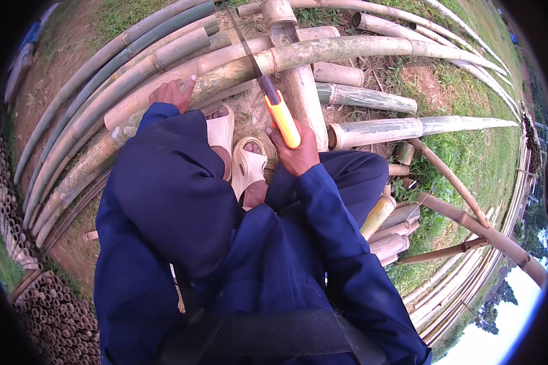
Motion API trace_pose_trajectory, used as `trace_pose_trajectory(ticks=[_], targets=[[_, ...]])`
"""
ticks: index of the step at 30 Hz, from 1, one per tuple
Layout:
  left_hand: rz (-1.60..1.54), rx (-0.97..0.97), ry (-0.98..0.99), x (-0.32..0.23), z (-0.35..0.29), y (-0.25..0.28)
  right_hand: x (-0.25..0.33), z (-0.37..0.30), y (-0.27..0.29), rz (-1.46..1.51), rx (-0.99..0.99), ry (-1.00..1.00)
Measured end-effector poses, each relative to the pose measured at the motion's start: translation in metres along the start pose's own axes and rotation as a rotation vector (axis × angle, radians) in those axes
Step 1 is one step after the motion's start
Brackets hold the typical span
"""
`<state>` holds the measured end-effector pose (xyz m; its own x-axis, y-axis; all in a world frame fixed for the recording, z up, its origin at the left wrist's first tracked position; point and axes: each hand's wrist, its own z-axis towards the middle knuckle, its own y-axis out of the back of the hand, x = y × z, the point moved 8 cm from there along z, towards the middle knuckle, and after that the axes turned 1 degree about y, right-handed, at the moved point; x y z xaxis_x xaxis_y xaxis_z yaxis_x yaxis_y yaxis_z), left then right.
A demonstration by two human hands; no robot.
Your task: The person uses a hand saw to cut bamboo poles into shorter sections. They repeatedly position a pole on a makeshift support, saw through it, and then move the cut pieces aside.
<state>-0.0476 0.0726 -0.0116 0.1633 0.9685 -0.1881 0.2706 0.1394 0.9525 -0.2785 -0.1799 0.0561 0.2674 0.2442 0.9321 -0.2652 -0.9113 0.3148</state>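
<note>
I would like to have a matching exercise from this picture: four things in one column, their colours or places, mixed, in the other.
1. Saw handle
2. Left hand
3. Sandals
4. Sleeves

A. Cream
B. On a bamboo pole
C. Dark blue
D. In the right hand

Pairs: 1-D, 2-B, 3-A, 4-C

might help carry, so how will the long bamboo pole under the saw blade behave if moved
The long pole would probably roll, being round. It may feel light for its size, since a nearby cut pole shows a hollow end. It's likely fairly stiff, being thick and jointed.
</note>
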Motion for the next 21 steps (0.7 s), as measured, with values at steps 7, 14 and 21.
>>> trace_pose_trajectory(ticks=[7,14,21], targets=[[0.028,0.063,0.017,0.001,0.000,-0.012,0.043,-0.160,0.069,-0.142,-0.018,-0.057],[0.016,-0.007,-0.021,-0.007,0.009,-0.005,-0.005,0.003,-0.009,-0.057,-0.072,0.066],[0.027,0.051,0.016,0.001,0.001,-0.008,0.041,-0.147,0.064,-0.176,-0.019,-0.059]])
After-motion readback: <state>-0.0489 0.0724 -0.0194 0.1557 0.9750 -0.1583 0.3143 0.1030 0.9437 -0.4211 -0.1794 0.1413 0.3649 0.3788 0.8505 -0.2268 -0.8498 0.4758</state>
